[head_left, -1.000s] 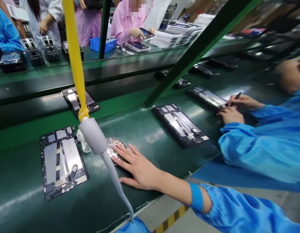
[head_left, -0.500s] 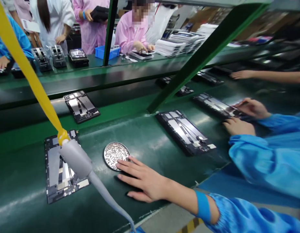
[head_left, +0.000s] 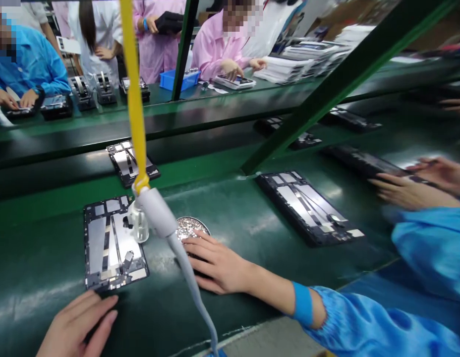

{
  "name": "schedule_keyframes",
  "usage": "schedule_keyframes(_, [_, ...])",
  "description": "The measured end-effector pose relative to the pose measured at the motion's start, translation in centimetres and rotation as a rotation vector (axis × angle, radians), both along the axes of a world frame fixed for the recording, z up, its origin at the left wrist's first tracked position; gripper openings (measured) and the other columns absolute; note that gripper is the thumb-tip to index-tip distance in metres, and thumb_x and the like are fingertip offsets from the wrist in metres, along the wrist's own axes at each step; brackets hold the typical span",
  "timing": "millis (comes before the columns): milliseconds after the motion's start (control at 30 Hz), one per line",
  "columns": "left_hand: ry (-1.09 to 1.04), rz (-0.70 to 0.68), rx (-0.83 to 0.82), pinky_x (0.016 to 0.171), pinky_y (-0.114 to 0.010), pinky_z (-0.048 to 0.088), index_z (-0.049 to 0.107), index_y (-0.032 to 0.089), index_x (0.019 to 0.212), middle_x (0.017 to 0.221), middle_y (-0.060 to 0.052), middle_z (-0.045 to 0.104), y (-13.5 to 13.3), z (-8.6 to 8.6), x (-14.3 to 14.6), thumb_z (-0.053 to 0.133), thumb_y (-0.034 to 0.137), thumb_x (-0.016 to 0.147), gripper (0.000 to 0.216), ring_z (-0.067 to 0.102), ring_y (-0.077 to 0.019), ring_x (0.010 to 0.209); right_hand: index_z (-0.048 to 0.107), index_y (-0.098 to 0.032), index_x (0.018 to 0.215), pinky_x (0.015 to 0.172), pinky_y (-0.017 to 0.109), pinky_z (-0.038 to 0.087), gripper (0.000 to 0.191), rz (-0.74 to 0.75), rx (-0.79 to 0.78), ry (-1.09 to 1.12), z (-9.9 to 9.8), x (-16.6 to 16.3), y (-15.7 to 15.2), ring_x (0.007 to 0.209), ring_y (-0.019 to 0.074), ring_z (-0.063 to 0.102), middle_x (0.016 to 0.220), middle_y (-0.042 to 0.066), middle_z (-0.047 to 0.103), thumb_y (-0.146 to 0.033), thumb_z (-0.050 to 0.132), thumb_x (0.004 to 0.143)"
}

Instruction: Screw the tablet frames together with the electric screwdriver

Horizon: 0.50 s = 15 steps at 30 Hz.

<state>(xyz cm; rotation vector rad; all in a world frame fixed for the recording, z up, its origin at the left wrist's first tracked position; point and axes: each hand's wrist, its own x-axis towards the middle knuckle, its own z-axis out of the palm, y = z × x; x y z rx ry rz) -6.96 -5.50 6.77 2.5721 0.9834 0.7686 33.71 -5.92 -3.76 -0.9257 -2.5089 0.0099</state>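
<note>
My right hand (head_left: 218, 263) lies flat on the green belt, fingers stretched out, fingertips touching the near rim of a round metal dish of small screws (head_left: 191, 227). My left hand (head_left: 79, 327) comes in at the bottom left, fingers extended and holding nothing, just below an opened tablet chassis (head_left: 113, 243). A grey screwdriver cable with a yellow hanging strap (head_left: 135, 99) and grey sleeve (head_left: 157, 213) dangles in front of the dish. A small clear bottle (head_left: 139, 225) shows behind the sleeve.
More opened tablet chassis lie on the belt: one (head_left: 310, 206) to the right, another (head_left: 131, 161) farther back. A co-worker's hands (head_left: 412, 191) in blue sleeves work at the right. A green steel strut (head_left: 326, 94) slants overhead. Several people stand at the far bench.
My left hand has come into view at the bottom left. The hanging cable has swung right, in front of the dish. My right hand stays at the dish rim.
</note>
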Motion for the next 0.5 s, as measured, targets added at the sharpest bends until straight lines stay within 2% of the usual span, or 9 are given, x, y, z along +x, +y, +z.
schedule_keyframes(100, [0.008,0.062,0.15,0.079,-0.028,0.064,0.072,0.021,0.12,0.098,-0.006,0.077,1.5,-1.1,2.6,0.059,0.03,0.114,0.017,0.075,-0.019,0.084,0.054,-0.024,0.159,0.13,0.064,0.045,0.062,-0.122,-0.003,0.086,-0.7,0.9,-0.2,0.149,0.0352,0.059,0.148,0.016,0.069,-0.041,0.068,0.101])
schedule_keyframes(167, [0.066,0.095,0.211,0.075,-0.031,0.062,0.071,0.017,0.115,0.095,-0.007,0.074,2.2,-2.3,4.2,0.058,0.032,0.114,0.019,0.071,-0.0207,0.083,0.049,-0.025,0.164,0.125,0.07,0.049,0.074,-0.257,-0.039,0.144,-1.2,0.5,0.5,0.155,0.0417,0.052,0.161,0.02,0.058,-0.049,0.072,0.098])
schedule_keyframes(233, [0.136,0.115,0.258,0.074,-0.035,0.061,0.071,0.016,0.113,0.096,-0.009,0.072,2.7,-3.6,5.3,0.055,0.035,0.115,0.025,0.07,-0.0235,0.086,0.046,-0.024,0.166,0.119,0.07,0.055,0.083,-0.365,-0.078,0.201,-1.7,-0.4,1.6,0.153,0.0451,0.052,0.165,0.023,0.051,-0.056,0.076,0.095])
schedule_keyframes(300, [0.156,0.119,0.287,0.073,-0.036,0.06,0.071,0.015,0.112,0.097,-0.009,0.072,3.1,-4.7,5.8,0.053,0.031,0.116,0.024,0.068,-0.0241,0.086,0.047,-0.022,0.164,0.113,0.067,0.06,0.086,-0.439,-0.08,0.25,-1.9,-1.3,2.4,0.147,0.0449,0.057,0.162,0.025,0.052,-0.057,0.078,0.093])
schedule_keyframes(367, [0.12,0.096,0.268,0.072,-0.034,0.059,0.07,0.017,0.11,0.097,-0.008,0.072,3.1,-5.3,6.0,0.054,0.022,0.114,0.017,0.066,-0.0223,0.085,0.048,-0.022,0.163,0.111,0.067,0.061,0.084,-0.446,-0.057,0.269,-2.0,-1.7,2.9,0.143,0.0447,0.058,0.158,0.024,0.056,-0.056,0.079,0.092])
schedule_keyframes(500, [0.02,0.04,0.247,0.075,-0.032,0.058,0.069,0.018,0.11,0.1,-0.007,0.075,2.6,-5.7,5.6,0.054,0.01,0.111,0.017,0.063,-0.0211,0.089,0.049,-0.023,0.163,0.11,0.066,0.062,0.083,-0.337,-0.037,0.257,-2.0,-1.7,2.7,0.142,0.0437,0.058,0.156,0.023,0.058,-0.054,0.078,0.092])
